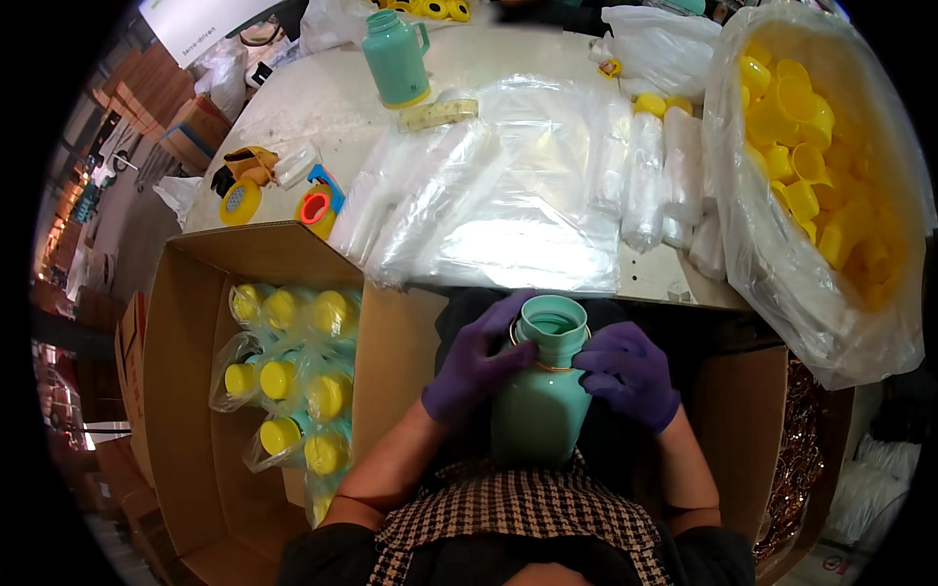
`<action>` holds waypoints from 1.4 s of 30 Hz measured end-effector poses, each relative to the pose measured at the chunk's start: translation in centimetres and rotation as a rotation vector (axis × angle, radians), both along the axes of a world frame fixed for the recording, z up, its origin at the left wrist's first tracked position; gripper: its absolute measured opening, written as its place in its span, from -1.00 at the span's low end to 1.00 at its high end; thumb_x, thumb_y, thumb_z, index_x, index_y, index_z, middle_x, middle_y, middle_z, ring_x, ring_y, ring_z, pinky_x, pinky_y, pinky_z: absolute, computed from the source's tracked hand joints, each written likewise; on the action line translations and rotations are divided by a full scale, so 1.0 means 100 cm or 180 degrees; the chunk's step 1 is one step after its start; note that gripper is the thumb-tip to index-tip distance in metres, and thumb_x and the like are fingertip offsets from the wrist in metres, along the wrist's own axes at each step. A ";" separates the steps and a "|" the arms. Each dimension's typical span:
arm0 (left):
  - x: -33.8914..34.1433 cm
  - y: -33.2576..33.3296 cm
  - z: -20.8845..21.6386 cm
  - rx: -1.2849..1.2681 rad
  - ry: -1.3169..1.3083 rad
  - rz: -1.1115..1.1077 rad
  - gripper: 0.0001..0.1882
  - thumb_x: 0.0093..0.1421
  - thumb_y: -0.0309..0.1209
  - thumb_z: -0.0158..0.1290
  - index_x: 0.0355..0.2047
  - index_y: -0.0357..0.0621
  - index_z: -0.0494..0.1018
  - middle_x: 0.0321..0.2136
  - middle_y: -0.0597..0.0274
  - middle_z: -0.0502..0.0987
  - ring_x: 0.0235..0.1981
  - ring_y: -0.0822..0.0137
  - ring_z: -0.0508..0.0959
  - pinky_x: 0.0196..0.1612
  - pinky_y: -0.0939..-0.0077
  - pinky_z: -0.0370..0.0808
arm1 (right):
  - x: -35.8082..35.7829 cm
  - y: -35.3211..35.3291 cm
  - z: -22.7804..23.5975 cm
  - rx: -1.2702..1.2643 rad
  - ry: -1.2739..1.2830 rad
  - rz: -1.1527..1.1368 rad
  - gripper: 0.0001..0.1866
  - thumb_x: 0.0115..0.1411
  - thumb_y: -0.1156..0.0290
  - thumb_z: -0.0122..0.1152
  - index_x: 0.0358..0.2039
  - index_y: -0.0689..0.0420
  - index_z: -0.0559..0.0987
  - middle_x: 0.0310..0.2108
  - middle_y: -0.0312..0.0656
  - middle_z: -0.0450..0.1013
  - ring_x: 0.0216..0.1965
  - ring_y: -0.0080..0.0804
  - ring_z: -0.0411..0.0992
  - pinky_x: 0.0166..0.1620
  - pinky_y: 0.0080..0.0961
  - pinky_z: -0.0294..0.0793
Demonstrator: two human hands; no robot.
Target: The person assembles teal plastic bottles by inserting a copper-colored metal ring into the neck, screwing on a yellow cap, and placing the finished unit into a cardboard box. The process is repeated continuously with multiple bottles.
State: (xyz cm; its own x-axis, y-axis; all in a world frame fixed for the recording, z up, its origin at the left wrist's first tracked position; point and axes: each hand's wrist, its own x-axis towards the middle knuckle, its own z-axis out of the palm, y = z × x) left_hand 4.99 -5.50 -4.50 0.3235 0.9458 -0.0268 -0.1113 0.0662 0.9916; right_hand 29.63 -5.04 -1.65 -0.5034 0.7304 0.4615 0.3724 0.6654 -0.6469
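Left hand (pixel 481 359), purple-gloved, grasps the neck of a mint-green open-mouthed bottle (pixel 537 415); the purple-gloved right hand (pixel 630 369) has bent fingers against its other side, by a thin copper-coloured wire ring (pixel 557 369). Held mouth up before the checked apron (pixel 518 508), the bottle is seemingly braced there. Left, an open brown cardboard box (pixel 191 391) corrals yellow-capped bottles (pixel 328 396). Across the white tabletop (pixel 303 107), clear plastic bags (pixel 537 195) lie flat, probably for easy picking; a translucent sack (pixel 772 313) contains loose yellow plastic cups (pixel 796 98).
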 end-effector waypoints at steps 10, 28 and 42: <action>-0.003 0.007 -0.001 0.0180 0.0713 -0.0369 -0.27 0.24 -0.08 0.15 0.27 -0.28 0.25 0.19 0.02 0.40 0.24 0.20 0.35 0.29 0.32 0.24 | -0.027 -0.031 -0.057 -0.0188 0.1128 -0.0946 -0.77 0.12 0.43 0.07 -0.21 0.19 0.51 -0.05 0.00 0.42 0.02 -0.04 0.38 0.11 -0.19 0.37; 0.008 -0.011 -0.012 0.0328 0.1274 0.0031 -0.52 0.31 -0.28 -0.04 0.17 -0.29 0.34 0.05 -0.05 0.51 0.10 0.19 0.49 0.16 0.35 0.38 | -0.019 -0.031 -0.081 -0.1038 0.1742 -0.0516 -0.51 0.19 0.07 0.12 -0.06 0.21 0.32 0.11 0.13 0.35 0.10 -0.05 0.36 0.18 -0.15 0.30; 0.014 0.006 -0.072 0.1293 0.0665 0.0171 -0.40 0.33 -0.09 0.01 0.19 -0.33 0.30 0.02 -0.07 0.48 0.06 0.10 0.49 0.13 0.28 0.42 | -0.029 -0.034 -0.115 -0.1020 0.1161 -0.1663 -0.59 0.26 0.38 0.13 0.07 0.15 0.28 0.12 -0.05 0.27 0.12 -0.30 0.29 0.20 -0.27 0.28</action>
